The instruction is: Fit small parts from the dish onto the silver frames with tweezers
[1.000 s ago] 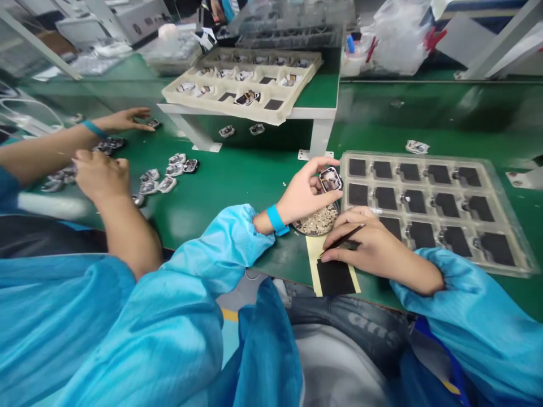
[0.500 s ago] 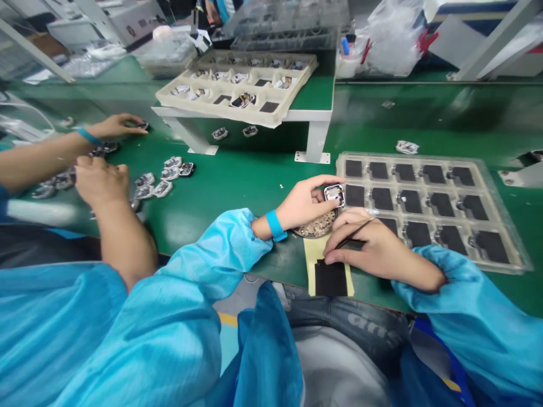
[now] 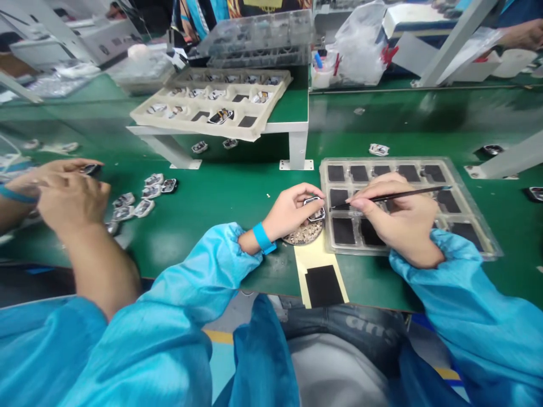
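Observation:
Between thumb and fingers, my left hand [image 3: 292,212] holds a small watch-like case [image 3: 314,208] with a pale rim, above a round dish of tiny parts [image 3: 304,233]. My right hand [image 3: 396,212] grips a pair of dark tweezers [image 3: 403,194] like a pen. Their tip points left, close to the held case, over the left edge of a clear compartment tray [image 3: 487,240] lined with dark pads. My right hand covers several of its compartments. Below the dish, near the table edge, lies a yellow sheet [image 3: 303,259] bearing a black square [image 3: 326,286].
A cream tray [image 3: 250,134] of small cases stands on a raised shelf [image 3: 299,148]. At left, a co-worker's hands [image 3: 74,198] work beside a group of loose cases [image 3: 144,208]. Another case [image 3: 379,150] lies behind the clear tray; a metal post [image 3: 509,155] stands at right.
My right hand has moved up and right from over the yellow sheet to above the tray, and the tweezers now point left. My left hand has tilted the case. The view has shifted.

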Action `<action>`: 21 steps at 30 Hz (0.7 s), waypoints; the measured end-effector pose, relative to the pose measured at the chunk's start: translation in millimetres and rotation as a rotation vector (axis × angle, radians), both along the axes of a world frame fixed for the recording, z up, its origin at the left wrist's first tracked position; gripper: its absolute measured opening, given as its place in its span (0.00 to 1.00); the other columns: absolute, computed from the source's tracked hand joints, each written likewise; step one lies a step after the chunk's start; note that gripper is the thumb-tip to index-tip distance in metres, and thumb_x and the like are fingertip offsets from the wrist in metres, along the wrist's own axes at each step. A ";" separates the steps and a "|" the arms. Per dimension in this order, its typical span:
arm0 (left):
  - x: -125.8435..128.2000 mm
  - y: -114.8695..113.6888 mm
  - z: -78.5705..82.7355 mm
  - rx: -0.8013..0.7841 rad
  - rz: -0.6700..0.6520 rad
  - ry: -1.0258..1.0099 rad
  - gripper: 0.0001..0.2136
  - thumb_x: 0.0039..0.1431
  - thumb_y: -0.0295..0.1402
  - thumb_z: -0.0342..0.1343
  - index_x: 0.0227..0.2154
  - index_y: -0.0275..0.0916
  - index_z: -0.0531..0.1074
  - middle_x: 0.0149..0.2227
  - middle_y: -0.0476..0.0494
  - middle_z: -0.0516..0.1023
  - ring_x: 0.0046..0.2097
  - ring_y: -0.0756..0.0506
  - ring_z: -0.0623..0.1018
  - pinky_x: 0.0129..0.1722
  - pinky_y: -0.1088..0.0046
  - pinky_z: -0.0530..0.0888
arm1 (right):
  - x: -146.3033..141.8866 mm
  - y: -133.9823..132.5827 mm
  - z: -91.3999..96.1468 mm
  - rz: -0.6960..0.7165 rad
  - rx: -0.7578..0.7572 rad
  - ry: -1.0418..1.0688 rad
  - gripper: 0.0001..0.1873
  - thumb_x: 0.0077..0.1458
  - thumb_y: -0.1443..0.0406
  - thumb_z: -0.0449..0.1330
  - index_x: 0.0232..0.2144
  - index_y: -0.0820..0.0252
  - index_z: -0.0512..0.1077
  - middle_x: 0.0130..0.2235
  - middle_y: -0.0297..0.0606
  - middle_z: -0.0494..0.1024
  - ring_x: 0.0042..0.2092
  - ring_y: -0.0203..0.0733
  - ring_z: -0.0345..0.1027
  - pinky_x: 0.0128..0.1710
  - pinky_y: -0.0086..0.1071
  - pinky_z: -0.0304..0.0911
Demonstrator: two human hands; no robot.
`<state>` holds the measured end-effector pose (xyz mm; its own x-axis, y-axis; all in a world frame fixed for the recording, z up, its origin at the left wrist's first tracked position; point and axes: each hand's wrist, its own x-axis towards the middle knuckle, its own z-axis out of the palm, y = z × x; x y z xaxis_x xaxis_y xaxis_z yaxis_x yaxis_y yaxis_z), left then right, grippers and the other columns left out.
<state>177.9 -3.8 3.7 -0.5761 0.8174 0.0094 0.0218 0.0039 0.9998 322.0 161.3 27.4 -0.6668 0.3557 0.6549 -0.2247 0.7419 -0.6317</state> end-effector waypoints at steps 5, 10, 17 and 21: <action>0.7 0.2 -1.9 0.011 -0.031 0.014 0.08 0.57 0.27 0.58 0.41 0.36 0.76 0.38 0.44 0.80 0.30 0.52 0.75 0.23 0.82 0.73 | -0.5 0.6 -2.3 0.003 0.070 -0.023 0.03 0.54 0.61 0.70 0.32 0.48 0.79 0.33 0.36 0.82 0.40 0.50 0.76 0.47 0.50 0.69; 1.5 -0.6 -5.7 0.000 -0.046 0.036 0.12 0.58 0.25 0.56 0.45 0.35 0.77 0.39 0.44 0.82 0.31 0.52 0.77 0.27 0.80 0.74 | -2.6 -1.9 -4.4 0.003 0.105 -0.047 0.03 0.54 0.60 0.71 0.32 0.48 0.80 0.34 0.34 0.84 0.40 0.48 0.76 0.48 0.48 0.67; 0.8 -1.0 -9.6 -0.028 -0.041 0.070 0.14 0.59 0.26 0.56 0.47 0.36 0.78 0.34 0.46 0.82 0.26 0.53 0.75 0.25 0.79 0.74 | -5.0 -4.6 -3.1 0.000 0.143 -0.059 0.04 0.54 0.59 0.71 0.32 0.48 0.81 0.34 0.34 0.84 0.39 0.47 0.76 0.47 0.47 0.65; 0.8 -1.5 -10.3 -0.037 -0.035 0.075 0.15 0.60 0.27 0.56 0.48 0.36 0.78 0.32 0.46 0.81 0.24 0.53 0.74 0.23 0.78 0.73 | -6.1 -5.0 -2.6 -0.004 0.152 -0.063 0.04 0.54 0.58 0.71 0.32 0.49 0.81 0.34 0.34 0.84 0.38 0.46 0.76 0.47 0.46 0.65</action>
<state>178.7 -5.2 -6.6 -0.5462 0.8374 0.0212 0.0973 0.0383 0.9945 315.9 156.3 24.9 -0.7069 0.2583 0.6584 -0.1854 0.8307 -0.5250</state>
